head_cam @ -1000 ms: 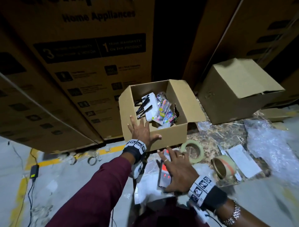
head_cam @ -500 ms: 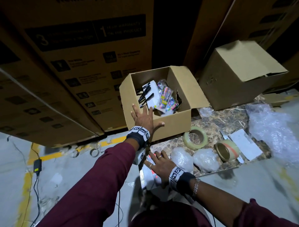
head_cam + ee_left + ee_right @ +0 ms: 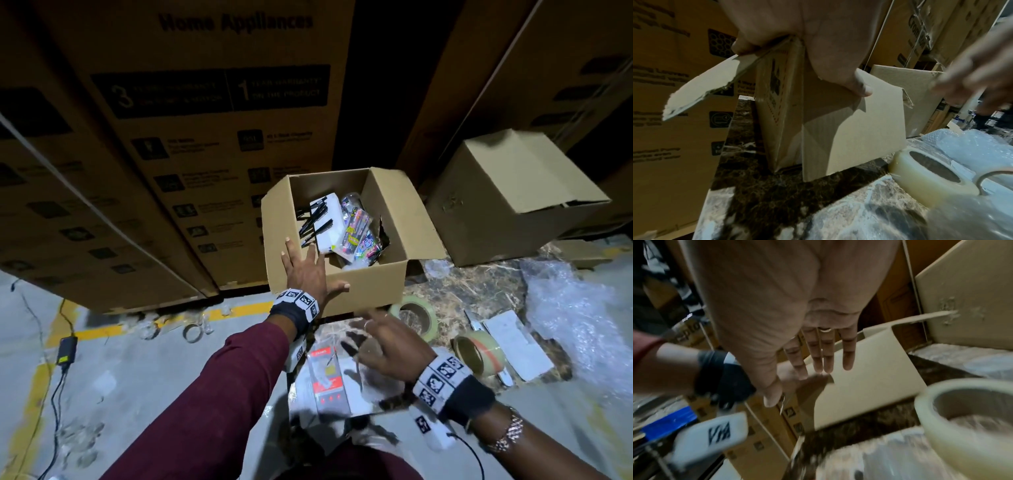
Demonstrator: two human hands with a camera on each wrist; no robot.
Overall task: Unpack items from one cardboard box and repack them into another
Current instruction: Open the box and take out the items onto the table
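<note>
Cardboard box (image 3: 370,284), open, stands at the slab's (image 3: 479,291) far-left corner: stiff-walled, probably light with its slippery pen packs (image 3: 356,233); I would hold it low on opposite walls, not the flaps. Left grip (image 3: 305,270) lies spread flat over its near-left corner. Right grip (image 3: 387,353) hovers before it, fingers apart, empty.

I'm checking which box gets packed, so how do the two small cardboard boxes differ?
The near box stands open, with pen packs showing inside; the far box has a flap folded over its top, contents hidden. The left hand rests on the near box's corner; nothing touches the far box. Both are plain brown cardboard.
</note>
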